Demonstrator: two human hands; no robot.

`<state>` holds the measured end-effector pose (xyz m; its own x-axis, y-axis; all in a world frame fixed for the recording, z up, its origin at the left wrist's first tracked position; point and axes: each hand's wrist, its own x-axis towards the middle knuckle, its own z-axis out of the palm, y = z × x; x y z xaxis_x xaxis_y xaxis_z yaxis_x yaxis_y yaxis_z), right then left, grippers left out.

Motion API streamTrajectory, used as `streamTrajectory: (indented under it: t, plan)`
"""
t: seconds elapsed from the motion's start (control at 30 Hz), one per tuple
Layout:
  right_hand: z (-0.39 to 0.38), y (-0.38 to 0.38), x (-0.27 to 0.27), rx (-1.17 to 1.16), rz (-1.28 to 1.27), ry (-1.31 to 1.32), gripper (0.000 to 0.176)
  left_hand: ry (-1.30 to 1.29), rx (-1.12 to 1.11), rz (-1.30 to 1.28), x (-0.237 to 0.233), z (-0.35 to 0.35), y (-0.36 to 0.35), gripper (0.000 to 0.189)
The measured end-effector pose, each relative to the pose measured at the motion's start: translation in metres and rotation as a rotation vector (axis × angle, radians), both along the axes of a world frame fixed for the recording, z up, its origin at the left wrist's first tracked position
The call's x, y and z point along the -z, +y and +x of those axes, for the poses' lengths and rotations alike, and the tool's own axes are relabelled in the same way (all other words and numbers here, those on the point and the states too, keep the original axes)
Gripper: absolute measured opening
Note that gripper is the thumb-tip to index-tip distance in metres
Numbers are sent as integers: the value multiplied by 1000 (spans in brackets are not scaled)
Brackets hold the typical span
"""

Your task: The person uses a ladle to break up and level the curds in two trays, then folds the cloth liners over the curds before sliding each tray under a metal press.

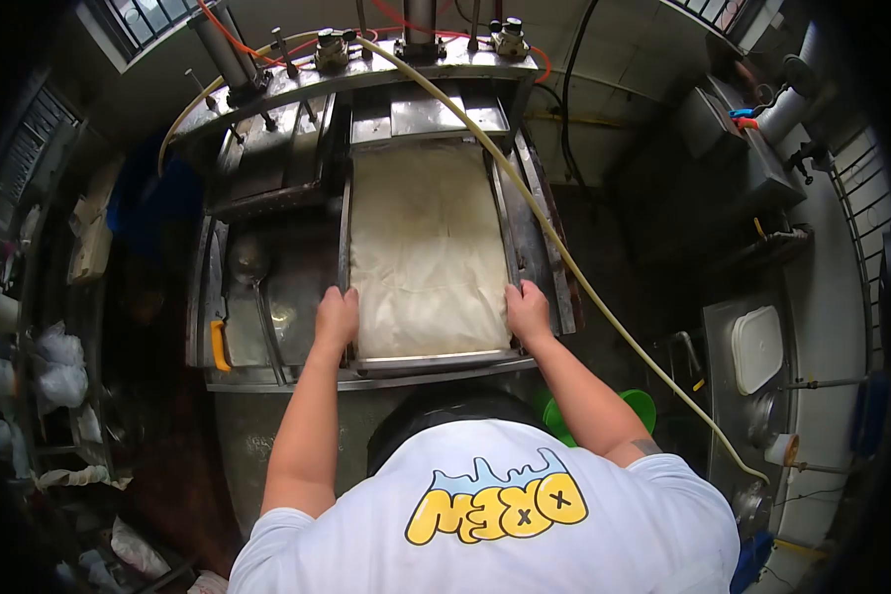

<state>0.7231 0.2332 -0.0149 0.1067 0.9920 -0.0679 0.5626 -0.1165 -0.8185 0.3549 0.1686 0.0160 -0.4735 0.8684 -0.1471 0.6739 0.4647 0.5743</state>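
Observation:
A rectangular metal frame (436, 364) lies on the metal bench in front of me, its far end by the press. Pale, wet-looking cloth (426, 247) fills it, wrinkled near the front and smoother toward the back; what lies under the cloth is hidden. My left hand (338, 315) is closed on the frame's left side near the front corner. Opposite it, my right hand (529, 312) grips the right side at about the same height. Both sets of fingertips are partly hidden by the hands themselves.
The press (396, 71), with upright cylinders, spans the back. A ladle (250, 262) and a yellow-handled knife (220, 345) lie left. A pale hose (574, 262) crosses right of the frame. A green tub (640, 404) stands low right; a white lid (757, 348) rests on a side counter.

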Motion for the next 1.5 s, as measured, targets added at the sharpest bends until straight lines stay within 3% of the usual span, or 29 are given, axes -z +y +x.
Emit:
streamTrajectory:
  t: [0.37,0.43,0.47,0.57,0.67,0.8,0.83,0.93,1.0,1.03,1.1,1.13,1.23,1.3,1.37,1.4,1.5]
  plan:
    - [31,-66,-17,-80,-131,-74,47,-70,5,-1,1,30,-91,43]
    - [25,-51,-20,-90,282,-244,46,-84,4,-11,-2,35,-94,43]
    - [20,-26,-19,-138,372,-274,46,-112,-9,-16,-7,38,-96,44]
    - [-31,68,-51,-313,624,-209,21,-136,-19,-3,-4,35,-96,46]
    - [-100,166,-61,-440,581,-243,23,-172,-9,-22,-4,31,-95,46]
    - [-187,260,-86,-521,-21,-438,45,-222,-23,-22,-5,30,-95,46]
    - [-204,271,-84,-528,-22,-444,45,-238,-30,-36,-5,29,-94,47]
    - [-237,304,-60,-511,-115,-692,52,-273,-53,-30,0,28,-95,47]
    - [-247,336,-27,-768,-166,-878,55,-298,-58,-32,-3,27,-94,47]
    - [-250,358,7,-778,-172,-885,55,-315,-54,-31,-4,27,-95,47]
    - [-252,391,71,-587,427,-748,52,-327,-68,-33,-4,27,-96,47]
    - [-248,334,8,-331,301,-403,46,-328,-72,-26,-3,27,-95,47]
    - [-204,347,14,-134,120,-620,45,-301,-52,-5,1,26,-96,47]
    - [-146,338,-15,-214,-7,-759,47,-328,-46,-61,0,24,-96,50]
    - [-98,342,-7,-201,5,-815,49,-357,-34,-123,3,26,-97,52]
    - [-80,341,2,-192,18,-873,52,-233,-28,-26,8,28,-98,55]
    - [-57,354,35,-146,100,-670,60,-66,38,181,19,17,-65,60]
